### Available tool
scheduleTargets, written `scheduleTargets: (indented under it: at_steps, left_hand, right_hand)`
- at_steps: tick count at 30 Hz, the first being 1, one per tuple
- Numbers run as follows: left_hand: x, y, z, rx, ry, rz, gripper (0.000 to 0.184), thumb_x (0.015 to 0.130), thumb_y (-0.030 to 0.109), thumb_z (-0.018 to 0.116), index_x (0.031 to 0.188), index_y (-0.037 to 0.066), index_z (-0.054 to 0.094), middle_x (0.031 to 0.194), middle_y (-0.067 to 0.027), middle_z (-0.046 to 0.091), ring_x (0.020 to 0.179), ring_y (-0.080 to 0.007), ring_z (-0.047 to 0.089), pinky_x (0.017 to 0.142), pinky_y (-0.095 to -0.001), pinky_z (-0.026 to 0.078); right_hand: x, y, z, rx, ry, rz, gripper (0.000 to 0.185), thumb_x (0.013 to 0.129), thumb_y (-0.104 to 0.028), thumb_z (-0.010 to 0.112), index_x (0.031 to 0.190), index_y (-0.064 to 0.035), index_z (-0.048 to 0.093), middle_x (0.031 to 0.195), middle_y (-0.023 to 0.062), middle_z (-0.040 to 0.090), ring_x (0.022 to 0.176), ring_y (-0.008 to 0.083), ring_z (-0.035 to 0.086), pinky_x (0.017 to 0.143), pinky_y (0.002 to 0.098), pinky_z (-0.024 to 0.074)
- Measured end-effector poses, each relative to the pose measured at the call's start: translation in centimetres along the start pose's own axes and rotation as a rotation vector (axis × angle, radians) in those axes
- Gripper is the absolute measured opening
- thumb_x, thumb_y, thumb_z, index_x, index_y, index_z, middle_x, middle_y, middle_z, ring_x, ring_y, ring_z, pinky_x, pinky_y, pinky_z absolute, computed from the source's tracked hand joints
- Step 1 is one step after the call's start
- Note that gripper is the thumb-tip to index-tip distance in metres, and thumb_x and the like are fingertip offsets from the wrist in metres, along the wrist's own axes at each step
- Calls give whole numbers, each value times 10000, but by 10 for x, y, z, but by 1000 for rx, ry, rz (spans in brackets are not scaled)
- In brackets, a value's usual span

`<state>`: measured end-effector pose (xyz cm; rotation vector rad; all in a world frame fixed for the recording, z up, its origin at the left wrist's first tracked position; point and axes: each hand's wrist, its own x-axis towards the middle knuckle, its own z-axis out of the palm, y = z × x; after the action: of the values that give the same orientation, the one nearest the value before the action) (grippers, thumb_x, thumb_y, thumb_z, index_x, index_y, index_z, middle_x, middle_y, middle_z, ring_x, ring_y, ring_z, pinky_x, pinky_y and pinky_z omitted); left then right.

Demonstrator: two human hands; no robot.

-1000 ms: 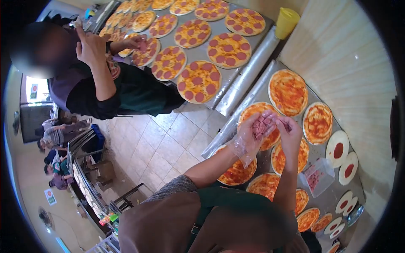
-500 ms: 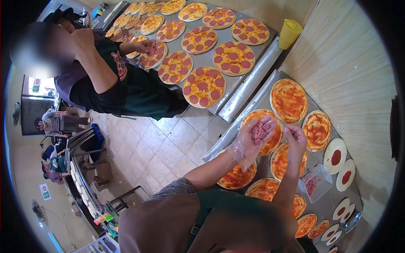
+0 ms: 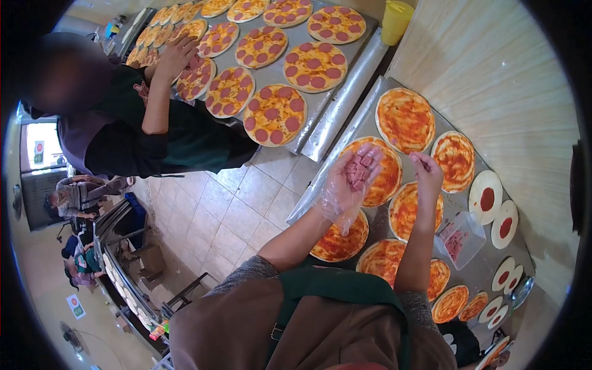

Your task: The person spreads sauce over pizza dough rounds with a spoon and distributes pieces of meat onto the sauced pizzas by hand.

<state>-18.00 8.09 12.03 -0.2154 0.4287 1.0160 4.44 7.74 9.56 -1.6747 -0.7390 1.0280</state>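
My left hand (image 3: 351,183), in a clear plastic glove, is palm up and cupped around a heap of pink diced meat (image 3: 357,171). Beneath it lies a sauce-covered pizza base (image 3: 383,182). My right hand (image 3: 427,177) is bare, with thumb and fingers pinched together; what they hold, if anything, is too small to make out. Its fingertips are close to the lower edge of another sauced pizza base (image 3: 405,118). A clear plastic container (image 3: 473,233) with more diced meat (image 3: 455,245) stands on the metal table, right of my right forearm.
Pizzas with round sausage slices (image 3: 316,66) cover a second table (image 3: 364,46), where a co-worker (image 3: 129,123) stands. Bases with only a sauce spot (image 3: 487,197) lie at right. A yellow cup (image 3: 396,21) stands by the wall. Other people are at far left.
My right hand has moved up and left, toward the upper sauced base. My left hand still holds the diced meat. The co-worker's raised arm has come down over the pizzas. The view has shifted somewhat.
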Motion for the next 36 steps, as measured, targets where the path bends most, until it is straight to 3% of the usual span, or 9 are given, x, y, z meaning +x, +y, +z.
scheduleTargets:
  at_steps: [4,12,17,26,29,36]
  left_hand:
    - [4,4,-7,-3,-5,12,371,1016,296,499,1273,41,579,1350,-130,599,1331,-283,518,1132,-445,418]
    - [6,14,-7,-34,36,-1,394,1028,306,484,1303,31,547,1355,-135,589,1341,-290,503,1150,-446,392]
    - [6,15,-1,-46,46,-3,389,1034,279,481,1311,14,550,1363,-149,586,1338,-292,508,1145,-436,405]
    - [9,17,-6,-46,37,2,414,1035,310,470,1330,23,519,1393,-146,557,1349,-291,489,1141,-437,406]
    - [7,16,1,-17,80,12,420,1036,311,467,1338,24,515,1396,-145,555,1349,-291,489,1140,-437,406]
    - [8,15,1,-19,68,7,433,1034,319,468,1354,31,512,1401,-136,554,1349,-285,488,1141,-435,405]
  right_hand:
    - [27,32,1,-55,30,-67,160,882,-69,732,999,39,724,922,58,726,828,104,653,791,232,512]
    - [46,53,21,-270,82,-129,142,854,-70,747,951,30,723,813,56,713,738,105,645,679,257,501]
    - [46,36,38,-462,142,-125,137,842,-109,754,885,12,708,777,108,717,684,195,677,652,320,518]
    - [53,43,38,-553,151,-130,101,829,-91,743,850,3,713,766,138,708,683,248,683,657,353,521]
    - [52,41,38,-639,129,-164,110,832,-69,748,877,26,716,768,104,715,678,179,670,653,310,522]
    - [54,45,35,-654,147,-203,107,824,-80,740,854,19,711,766,130,699,691,232,674,664,346,523]
